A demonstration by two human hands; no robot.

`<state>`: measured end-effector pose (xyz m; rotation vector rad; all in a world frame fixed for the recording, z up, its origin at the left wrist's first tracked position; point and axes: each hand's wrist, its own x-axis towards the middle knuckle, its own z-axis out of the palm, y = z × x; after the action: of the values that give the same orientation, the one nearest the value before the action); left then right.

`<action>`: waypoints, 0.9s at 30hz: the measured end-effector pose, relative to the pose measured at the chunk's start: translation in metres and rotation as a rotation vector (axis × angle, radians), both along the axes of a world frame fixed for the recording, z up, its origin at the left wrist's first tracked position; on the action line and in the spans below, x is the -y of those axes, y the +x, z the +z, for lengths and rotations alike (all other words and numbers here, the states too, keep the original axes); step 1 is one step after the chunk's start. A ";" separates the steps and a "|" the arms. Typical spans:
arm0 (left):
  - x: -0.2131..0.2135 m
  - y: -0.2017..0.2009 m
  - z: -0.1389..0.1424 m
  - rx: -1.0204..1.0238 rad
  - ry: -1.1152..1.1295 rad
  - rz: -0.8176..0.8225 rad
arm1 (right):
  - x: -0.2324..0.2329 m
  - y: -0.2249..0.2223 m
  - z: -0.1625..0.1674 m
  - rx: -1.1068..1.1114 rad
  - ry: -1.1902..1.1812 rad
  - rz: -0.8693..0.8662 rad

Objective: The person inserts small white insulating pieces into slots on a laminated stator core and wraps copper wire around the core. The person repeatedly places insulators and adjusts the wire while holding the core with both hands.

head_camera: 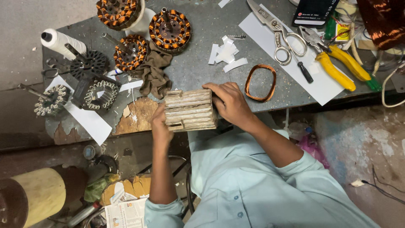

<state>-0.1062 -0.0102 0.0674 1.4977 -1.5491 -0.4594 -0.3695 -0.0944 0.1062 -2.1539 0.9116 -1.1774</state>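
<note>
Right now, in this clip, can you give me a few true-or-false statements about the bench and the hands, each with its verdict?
1. Both hands hold the stepped wooden block at the bench edge. True: the left hand and the right hand each have a grip on one end.
2. The oval copper wire coil lies on the white paper sheet. False: it lies on the bare grey bench top.
3. The steel scissors rest on that paper sheet. True.
4. The yellow-handled pliers are in the right hand. False: they lie on the bench, untouched.
5. The white thread spool stands upright. False: it lies on its side.
</note>
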 end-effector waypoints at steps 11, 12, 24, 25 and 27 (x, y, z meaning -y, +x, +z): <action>-0.038 -0.068 0.020 -0.472 -0.116 0.105 | -0.008 0.001 0.001 -0.056 -0.040 0.002; -0.037 -0.070 0.019 -0.589 -0.121 0.082 | -0.009 -0.002 0.003 -0.066 -0.038 0.025; -0.018 -0.024 0.032 -0.710 -0.008 -0.193 | 0.047 -0.118 0.008 -0.508 -0.160 -0.393; -0.021 -0.023 0.030 -0.684 -0.012 -0.180 | 0.050 -0.120 0.003 -0.505 -0.165 -0.398; -0.029 -0.023 0.025 -0.704 -0.010 -0.151 | 0.051 -0.118 -0.008 -0.496 -0.167 -0.387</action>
<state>-0.1289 0.0186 0.0926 1.0423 -1.0928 -0.9468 -0.4878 -0.1452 0.0987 -2.5385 1.5469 -0.9171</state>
